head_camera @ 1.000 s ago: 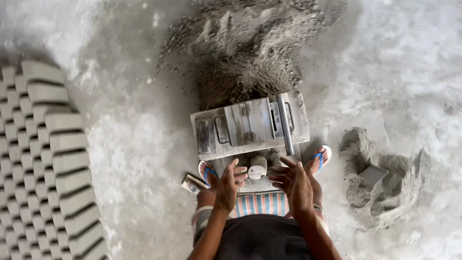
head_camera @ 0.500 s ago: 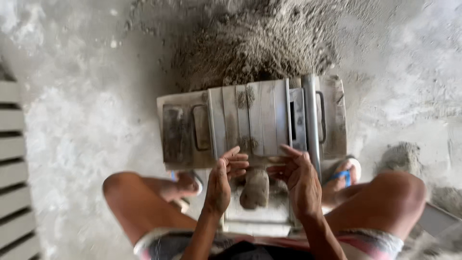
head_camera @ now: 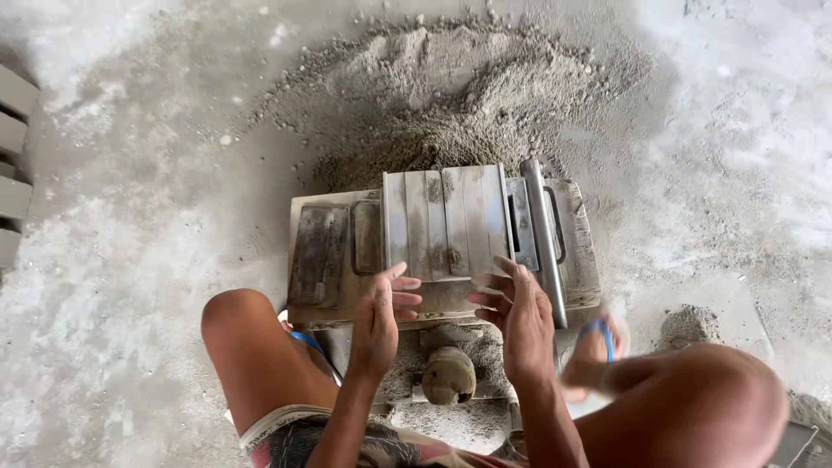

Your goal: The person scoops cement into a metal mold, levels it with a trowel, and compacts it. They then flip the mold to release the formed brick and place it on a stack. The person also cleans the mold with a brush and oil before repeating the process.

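A grey metal brick mould (head_camera: 451,238) with a slatted wooden top sits on the concrete floor between my knees. My left hand (head_camera: 381,316) hovers over its near edge, fingers spread and curled slightly, holding nothing. Beside it, my right hand (head_camera: 520,316) does the same, fingers apart, close to the mould's near edge by the upright metal bar (head_camera: 544,243). Whether the fingertips touch the mould I cannot tell. A round worn knob (head_camera: 448,374) lies below, between my wrists.
A heap of damp grey sand-cement mix (head_camera: 451,95) lies just beyond the mould. Grey moulded bricks (head_camera: 13,165) stand in a row at the left edge. My knees (head_camera: 238,321) flank the mould, and my feet in blue sandals (head_camera: 598,342) rest on the floor.
The view has dropped closer over the mould as I lowered into a squat. Both hands stay near the mould's front edge, now with fingers more open. The brick rows have slid out left.
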